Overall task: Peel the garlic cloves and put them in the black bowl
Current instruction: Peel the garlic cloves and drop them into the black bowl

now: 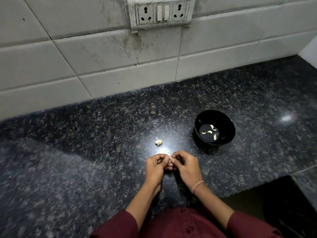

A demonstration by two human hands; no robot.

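Note:
A small pale garlic clove [170, 157] sits between both hands just above the dark granite counter [85, 152]. My left hand [157, 166] grips it with curled fingers, and my right hand [185, 164] pinches it from the other side. What is left of the garlic bulb [158, 142], with a short stem, lies on the counter just beyond my hands. The black bowl [214, 128] stands to the right, farther back, and holds several peeled cloves [209, 131].
A tiled wall [103, 57] with a socket and switch panel [162, 13] rises behind the counter. The counter's edge steps back at the lower right, over a dark gap [283, 212]. Bright light glares on the stone near the bulb.

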